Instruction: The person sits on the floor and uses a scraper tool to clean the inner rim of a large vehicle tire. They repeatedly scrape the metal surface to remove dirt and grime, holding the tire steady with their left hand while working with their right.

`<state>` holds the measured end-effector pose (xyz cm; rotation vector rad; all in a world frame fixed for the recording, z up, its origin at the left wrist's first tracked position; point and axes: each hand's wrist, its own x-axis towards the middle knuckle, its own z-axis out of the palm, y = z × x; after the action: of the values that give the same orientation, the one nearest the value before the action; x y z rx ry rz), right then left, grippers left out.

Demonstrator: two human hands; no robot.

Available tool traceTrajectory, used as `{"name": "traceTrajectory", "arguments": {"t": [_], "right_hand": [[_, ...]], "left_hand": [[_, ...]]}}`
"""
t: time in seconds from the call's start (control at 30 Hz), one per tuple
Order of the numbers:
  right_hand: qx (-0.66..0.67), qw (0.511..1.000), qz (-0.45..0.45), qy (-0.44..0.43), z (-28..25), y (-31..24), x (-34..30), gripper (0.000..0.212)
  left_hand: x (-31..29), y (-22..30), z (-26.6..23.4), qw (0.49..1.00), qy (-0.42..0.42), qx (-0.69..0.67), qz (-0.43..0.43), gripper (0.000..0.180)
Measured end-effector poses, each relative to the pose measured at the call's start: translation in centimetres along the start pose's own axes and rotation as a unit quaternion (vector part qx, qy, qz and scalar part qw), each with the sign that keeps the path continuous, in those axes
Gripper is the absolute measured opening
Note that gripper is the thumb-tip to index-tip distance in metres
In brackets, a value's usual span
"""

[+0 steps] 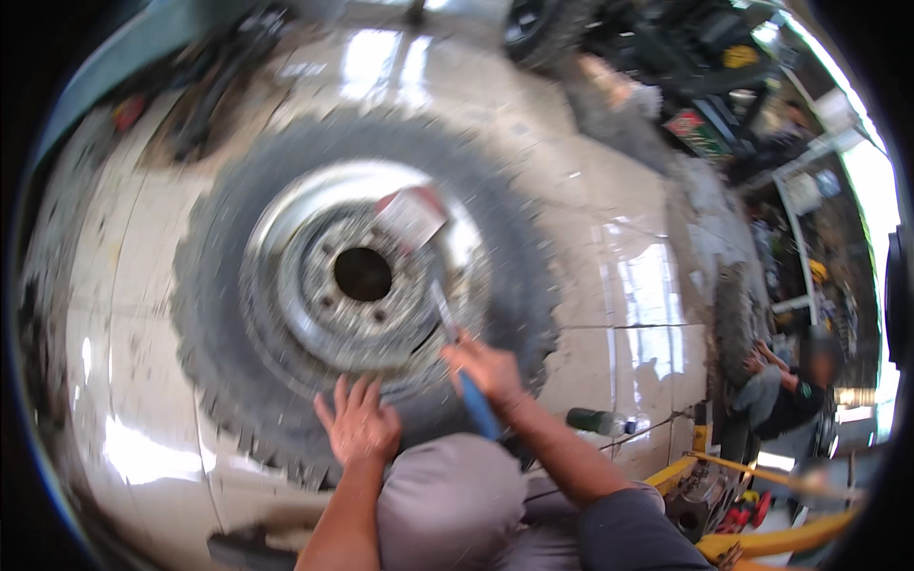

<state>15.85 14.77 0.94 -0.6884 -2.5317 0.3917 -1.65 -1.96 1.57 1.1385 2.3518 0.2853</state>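
A large tyre [214, 285] on a metal wheel rim [276, 328] lies flat on the floor before me. My left hand [360, 423] rests with spread fingers on the near sidewall, fingertips close to the rim. Closed round a blue-handled tool [477, 404] is my right hand [487, 369], over the tyre's near right side. The tool's slim metal shaft points away over the rim. In line with its far end is a blocky red-and-whitish piece [411, 219]; blur hides whether they are joined. The round hub hole [363, 274] is uncovered.
Beyond the tyre stands another wheel [538, 33], near dark machinery parts. A green bottle [592, 421] lies at right, close to a yellow metal frame [752, 547]. Farther right a person [781, 400] crouches by another tyre [733, 324]. Dark metal parts [205, 105] lie far left.
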Motion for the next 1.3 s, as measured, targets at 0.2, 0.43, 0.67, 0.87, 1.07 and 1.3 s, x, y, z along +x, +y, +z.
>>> {"name": "traceTrajectory", "arguments": {"t": [0.2,0.43,0.67,0.87,1.07,1.3], "right_hand": [[0.002,0.984,0.144,-0.104,-1.3,1.2,-3.3,0.031],[0.088,0.988,0.122,-0.031,1.2,-0.3,-2.0,0.029],[0.117,0.985,0.114,-0.053,2.3,-1.6,0.3,0.029],[0.118,0.985,0.130,0.002,1.1,-2.1,-0.5,0.027],[0.123,0.981,0.150,-0.023,-0.5,-1.1,-2.1,0.019],[0.146,0.978,0.127,-0.074,1.6,-0.7,1.0,0.030]], "left_hand": [[0.4,-0.3,2.5,0.999,0.034,0.017,0.006,0.046],[0.9,-1.8,4.0,0.999,0.049,0.010,0.008,0.048],[1.2,-1.8,3.5,0.998,0.059,0.012,0.019,0.049],[0.7,-0.6,2.2,0.999,0.032,0.020,0.002,0.049],[0.7,-1.6,2.7,0.999,0.023,0.024,-0.002,0.050],[1.0,-1.4,3.2,0.999,0.025,0.029,0.010,0.050]]}}
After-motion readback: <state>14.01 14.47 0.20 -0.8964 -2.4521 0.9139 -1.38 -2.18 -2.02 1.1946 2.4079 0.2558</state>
